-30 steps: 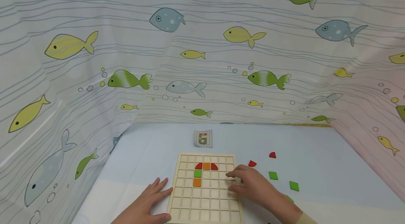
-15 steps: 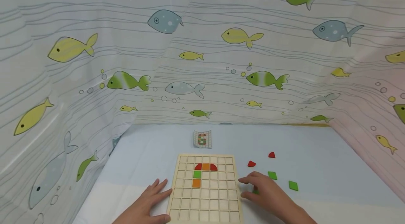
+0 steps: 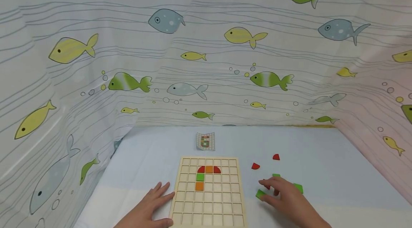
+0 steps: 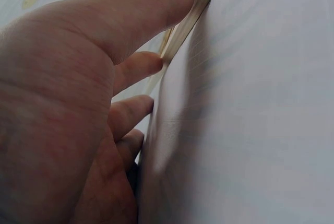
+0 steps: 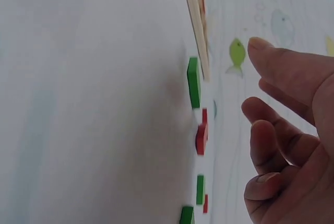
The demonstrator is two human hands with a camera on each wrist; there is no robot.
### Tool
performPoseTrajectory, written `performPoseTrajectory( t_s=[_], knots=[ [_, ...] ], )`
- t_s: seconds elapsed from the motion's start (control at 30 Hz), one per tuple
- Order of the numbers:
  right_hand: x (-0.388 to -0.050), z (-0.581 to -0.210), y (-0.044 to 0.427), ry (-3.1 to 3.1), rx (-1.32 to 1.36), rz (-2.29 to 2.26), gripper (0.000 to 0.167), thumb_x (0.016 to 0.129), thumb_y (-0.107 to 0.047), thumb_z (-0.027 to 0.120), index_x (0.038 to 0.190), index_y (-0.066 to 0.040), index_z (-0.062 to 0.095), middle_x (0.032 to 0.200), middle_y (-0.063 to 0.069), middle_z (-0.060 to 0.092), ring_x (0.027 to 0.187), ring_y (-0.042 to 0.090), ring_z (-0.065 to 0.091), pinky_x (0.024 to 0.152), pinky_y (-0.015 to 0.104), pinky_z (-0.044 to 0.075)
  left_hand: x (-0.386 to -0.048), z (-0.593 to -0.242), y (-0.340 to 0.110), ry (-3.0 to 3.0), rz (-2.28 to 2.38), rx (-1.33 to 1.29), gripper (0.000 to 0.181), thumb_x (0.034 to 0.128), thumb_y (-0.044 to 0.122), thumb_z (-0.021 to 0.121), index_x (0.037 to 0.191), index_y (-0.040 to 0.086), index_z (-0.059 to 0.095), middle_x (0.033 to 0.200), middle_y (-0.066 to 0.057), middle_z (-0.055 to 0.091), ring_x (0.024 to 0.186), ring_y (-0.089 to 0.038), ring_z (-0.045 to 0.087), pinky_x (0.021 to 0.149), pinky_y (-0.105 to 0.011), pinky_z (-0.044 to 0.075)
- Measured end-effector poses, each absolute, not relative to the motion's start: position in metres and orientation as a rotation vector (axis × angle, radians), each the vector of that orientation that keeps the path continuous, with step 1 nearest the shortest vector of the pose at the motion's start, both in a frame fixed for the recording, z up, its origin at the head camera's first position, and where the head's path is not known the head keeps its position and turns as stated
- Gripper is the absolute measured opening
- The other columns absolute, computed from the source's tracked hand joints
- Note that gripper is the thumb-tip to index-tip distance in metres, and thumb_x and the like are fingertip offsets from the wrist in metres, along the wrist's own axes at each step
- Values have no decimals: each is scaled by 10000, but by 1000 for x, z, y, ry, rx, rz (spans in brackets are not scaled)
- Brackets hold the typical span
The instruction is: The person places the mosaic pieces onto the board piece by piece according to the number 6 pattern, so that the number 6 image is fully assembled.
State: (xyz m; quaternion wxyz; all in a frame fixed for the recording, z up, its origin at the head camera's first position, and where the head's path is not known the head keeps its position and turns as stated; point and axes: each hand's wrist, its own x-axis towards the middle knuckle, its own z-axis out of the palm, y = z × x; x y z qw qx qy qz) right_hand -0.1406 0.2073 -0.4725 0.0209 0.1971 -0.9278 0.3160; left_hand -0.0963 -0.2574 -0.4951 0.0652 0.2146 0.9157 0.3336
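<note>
A wooden grid board [image 3: 222, 208] lies in front of me. In its cells sit two red quarter-round tiles, two orange squares [image 3: 199, 186] and a green square [image 3: 200, 177]. My left hand [image 3: 148, 204] rests against the board's left side with spread fingers; in the left wrist view, the thumb [image 4: 156, 12] touches the wooden edge. Right of the board, my right hand [image 3: 286, 197] is over loose tiles, its fingers slightly bent. A green square tile [image 3: 260, 194] lies by its thumb; the right wrist view shows a gap between fingers and green tile [image 5: 193, 83]. A red piece [image 3: 266, 184] is partly hidden beneath the fingers.
A small pattern card [image 3: 205, 141] lies behind the board. Red quarter-round tiles [image 3: 255, 166] and more green squares [image 3: 298, 188] are scattered to the right on the pale blue cloth [image 3: 154, 160]. A fish-print curtain [image 3: 225, 77] encloses the back and sides.
My right hand has moved from over the board's right edge to the loose tiles on the right, uncovering a green square. My left hand has stayed at the board's side.
</note>
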Motion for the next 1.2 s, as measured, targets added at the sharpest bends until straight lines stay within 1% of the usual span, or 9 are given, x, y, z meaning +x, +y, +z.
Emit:
performPoseTrajectory(
  t_s=[0.07, 0.17, 0.23, 0.3, 0.33, 0.47, 0.57, 0.93, 1.2],
  knots=[
    [-140, -473, 212, -2894, 549, 979, 399, 834, -406, 788, 1192, -247, 714, 1071, -184, 636, 782, -1, 512, 667, 214, 467, -96, -493, -257, 2768, 987, 645, 687, 870, 533, 693, 1431, 165, 546, 1550, -171, 359, 1412, -514, 206, 1181, -427, 119],
    [-139, -471, 221, -2914, 461, 954, 375, 824, -364, 806, 1172, -258, 716, 1081, -176, 633, 772, 2, 506, 661, 218, 458, -95, -491, -255, 2763, 968, 620, 685, 878, 532, 684, 1437, 164, 539, 1560, -155, 347, 1422, -497, 201, 1042, -704, 206],
    [-138, -468, 226, -2938, 395, 934, 364, 815, -346, 816, 1155, -261, 716, 1065, -172, 627, 760, 8, 497, 652, 224, 450, -95, -491, -255, 2764, 971, 599, 686, 878, 540, 680, 1440, 172, 537, 1568, -138, 339, 1431, -483, 192, 1044, -705, 202],
    [-138, -466, 231, -2967, 315, 921, 364, 807, -334, 823, 1146, -259, 713, 1046, -168, 623, 752, 19, 494, 644, 228, 447, -95, -493, -255, 2767, 997, 597, 683, 878, 538, 681, 1439, 174, 538, 1571, -135, 334, 1435, -479, 180, 1146, -534, 167],
    [-138, -466, 234, -2979, 281, 921, 371, 802, -334, 825, 1148, -259, 712, 1045, -169, 625, 746, 20, 492, 640, 227, 443, -95, -493, -255, 2773, 998, 600, 682, 879, 537, 681, 1438, 173, 539, 1570, -136, 336, 1435, -479, 182, 1147, -534, 166],
    [-137, -472, 248, -3000, 204, 931, 403, 800, -355, 823, 1173, -256, 704, 1007, -170, 623, 717, 19, 487, 620, 222, 434, -95, -493, -256, 2769, 1006, 610, 684, 877, 536, 685, 1440, 177, 537, 1570, -142, 333, 1433, -487, 177, 1139, -558, 183],
    [-136, -475, 257, -3015, 170, 924, 419, 802, -375, 818, 1184, -244, 704, 952, -154, 606, 709, 27, 476, 608, 223, 420, -95, -491, -256, 2737, 1007, 601, 686, 885, 526, 681, 1453, 179, 521, 1579, -141, 314, 1432, -500, 160, 1018, -747, 201],
    [-141, -480, 274, -3202, 58, 846, 436, 714, -482, 851, 1058, -242, 731, 969, -89, 603, 770, 111, 491, 662, 282, 457, -94, -493, -257, 2759, 972, 597, 691, 874, 544, 684, 1446, 188, 531, 1577, -135, 324, 1435, -484, 174, 1014, -740, 224],
    [-140, -485, 281, -3220, 314, 923, 314, 795, -381, 814, 1064, -252, 718, 1014, -118, 629, 773, 53, 486, 658, 250, 464, -95, -492, -258, 2735, 969, 587, 708, 879, 550, 675, 1454, 167, 520, 1586, -135, 303, 1437, -491, 157, 1005, -749, 231]
  ],
)
